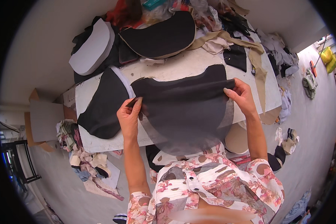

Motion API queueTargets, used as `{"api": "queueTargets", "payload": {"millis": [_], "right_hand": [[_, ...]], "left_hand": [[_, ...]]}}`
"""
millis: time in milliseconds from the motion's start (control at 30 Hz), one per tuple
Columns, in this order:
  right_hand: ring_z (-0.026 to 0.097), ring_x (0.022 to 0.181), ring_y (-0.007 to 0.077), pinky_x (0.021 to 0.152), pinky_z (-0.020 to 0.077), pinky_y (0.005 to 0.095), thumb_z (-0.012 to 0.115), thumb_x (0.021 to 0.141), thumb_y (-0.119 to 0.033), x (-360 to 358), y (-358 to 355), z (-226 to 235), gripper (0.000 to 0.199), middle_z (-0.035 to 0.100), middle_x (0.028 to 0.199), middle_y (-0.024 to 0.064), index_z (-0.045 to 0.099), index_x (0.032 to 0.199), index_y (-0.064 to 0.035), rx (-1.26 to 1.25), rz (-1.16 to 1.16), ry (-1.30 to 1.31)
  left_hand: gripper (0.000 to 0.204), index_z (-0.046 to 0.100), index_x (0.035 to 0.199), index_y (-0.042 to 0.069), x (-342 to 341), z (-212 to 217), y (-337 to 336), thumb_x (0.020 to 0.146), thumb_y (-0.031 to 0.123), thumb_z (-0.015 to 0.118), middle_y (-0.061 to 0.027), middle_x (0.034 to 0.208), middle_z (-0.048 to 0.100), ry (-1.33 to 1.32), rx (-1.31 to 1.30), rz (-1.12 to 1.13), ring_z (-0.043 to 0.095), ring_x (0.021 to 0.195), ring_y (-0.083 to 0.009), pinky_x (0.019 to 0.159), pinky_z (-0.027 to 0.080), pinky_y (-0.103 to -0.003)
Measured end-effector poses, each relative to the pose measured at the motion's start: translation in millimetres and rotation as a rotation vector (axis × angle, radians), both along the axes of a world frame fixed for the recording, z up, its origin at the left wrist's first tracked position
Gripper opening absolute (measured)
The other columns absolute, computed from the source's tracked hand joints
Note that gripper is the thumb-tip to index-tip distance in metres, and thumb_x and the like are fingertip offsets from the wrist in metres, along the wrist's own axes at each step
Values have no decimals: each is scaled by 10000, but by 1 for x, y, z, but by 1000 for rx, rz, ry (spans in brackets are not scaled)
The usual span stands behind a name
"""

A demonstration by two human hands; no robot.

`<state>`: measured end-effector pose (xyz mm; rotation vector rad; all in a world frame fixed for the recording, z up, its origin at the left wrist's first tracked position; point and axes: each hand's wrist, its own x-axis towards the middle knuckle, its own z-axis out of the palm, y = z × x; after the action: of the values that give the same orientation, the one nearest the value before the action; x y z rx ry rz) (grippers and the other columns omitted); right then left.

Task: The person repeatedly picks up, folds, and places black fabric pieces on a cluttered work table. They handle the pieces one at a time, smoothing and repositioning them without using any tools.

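A thin black sheer cloth (179, 123) is stretched between my two hands and hangs toward me over the table's near edge. My left hand (129, 116) pinches its left corner between thumb and fingers. At its right corner, my right hand (242, 98) grips a rolled or folded edge. Behind the sheer cloth lies a darker black fabric piece (214, 74) with a curved far edge, partly covered; whether the two are joined I cannot tell. Left of my left hand rests another black cut piece (105, 108) with a pale strip along its side.
On the white table (97, 145), a black curved panel (162, 35) with beige edging lies at the back, beside a stack of white curved pieces (91, 48). A beige strip (256, 71) trails down the right side. Scraps (87, 158) lie on the floor at left.
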<state>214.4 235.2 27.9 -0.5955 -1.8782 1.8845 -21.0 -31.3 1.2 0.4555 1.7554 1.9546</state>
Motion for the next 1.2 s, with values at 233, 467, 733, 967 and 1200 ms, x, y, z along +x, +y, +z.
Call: {"api": "queueTargets", "payload": {"millis": [233, 467, 733, 967, 1200], "right_hand": [[456, 621, 20, 548, 378, 190, 667, 882, -113, -8, 16, -35, 118, 548, 705, -38, 615, 936, -22, 323, -173, -134], [534, 723, 44, 568, 403, 192, 687, 781, -30, -16, 13, -18, 381, 638, 942, 7, 618, 1156, -44, 398, -189, -50], [605, 1012, 144, 778, 473, 245, 632, 763, 43, -11, 19, -9, 471, 646, 1098, 51, 592, 1222, -50, 419, -162, 237], [469, 1303, 368, 1071, 366, 500, 746, 721, -126, -54, -10, 73, 583, 605, 1264, 142, 558, 1266, -37, 918, 364, 359], [622, 838, 263, 897, 450, 422, 754, 725, -147, -58, 12, 69, 335, 635, 848, 82, 633, 1023, -52, 893, 710, 70]], "left_hand": [[162, 700, 927, -13, -12, -17, 27, 872, 137, 728, 20, 720, 628, 436, -291, 187, 499, 629, -25, 578, 401, -185], [164, 698, 902, -8, -13, -14, 34, 848, 138, 748, 19, 717, 627, 466, -314, 186, 514, 637, -39, 583, 409, -196], [96, 681, 926, 2, -8, 8, 24, 855, 54, 720, -8, 764, 661, 585, -131, 110, 551, 688, -67, 638, 440, -206], [198, 634, 875, -6, 19, 87, 27, 726, -103, 722, -128, 822, 709, 967, 148, -248, 687, 763, -238, 719, 532, -304], [192, 639, 865, -33, 16, 95, 6, 725, -147, 705, -126, 759, 684, 830, 120, -209, 681, 694, -207, 617, 533, -272]]}}
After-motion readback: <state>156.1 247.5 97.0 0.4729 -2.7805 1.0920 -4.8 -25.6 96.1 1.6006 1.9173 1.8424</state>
